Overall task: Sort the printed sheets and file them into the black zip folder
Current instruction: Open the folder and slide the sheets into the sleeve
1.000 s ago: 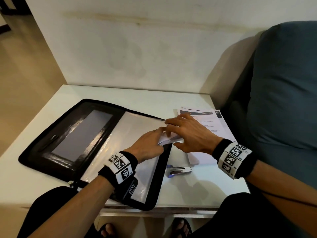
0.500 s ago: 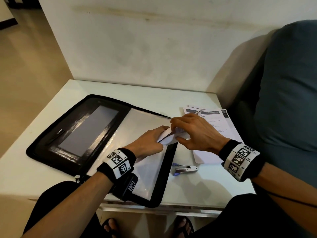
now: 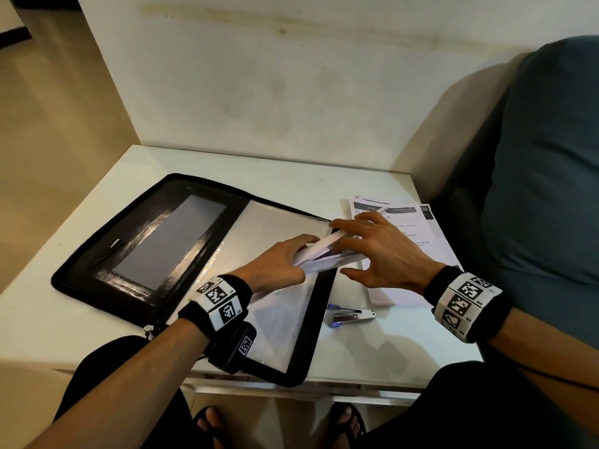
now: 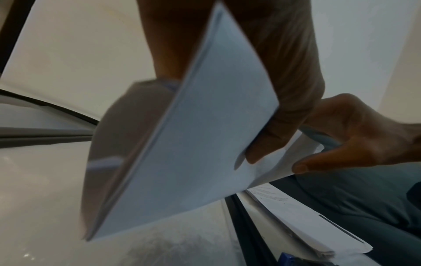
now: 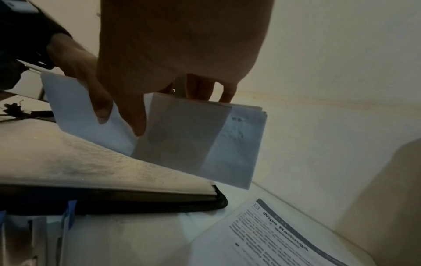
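Note:
The black zip folder (image 3: 181,241) lies open on the white table (image 3: 372,348), its clear plastic sleeve (image 3: 278,315) on the right half. Over the sleeve's right edge both hands hold a folded bundle of white sheets (image 3: 324,251), tilted up with its layers splayed. My left hand (image 3: 278,264) pinches the bundle's left end, thumb on the paper (image 4: 284,117). My right hand (image 3: 382,251) lays its fingers across the top, its thumb under a loose flap (image 4: 300,167). The bundle's blank underside (image 5: 205,144) hangs above the folder's edge (image 5: 159,199).
A stack of printed sheets (image 3: 411,251) lies right of the folder, partly under my right hand; its top page has a grey header (image 5: 273,237). A small stapler (image 3: 350,315) sits near the front edge. A wall (image 3: 291,92) backs the table; a blue-grey cushion (image 3: 551,189) stands to the right.
The bundle has come up off the folder's edge and its layers have fanned apart. My right fingers moved from beside it to lie across its top.

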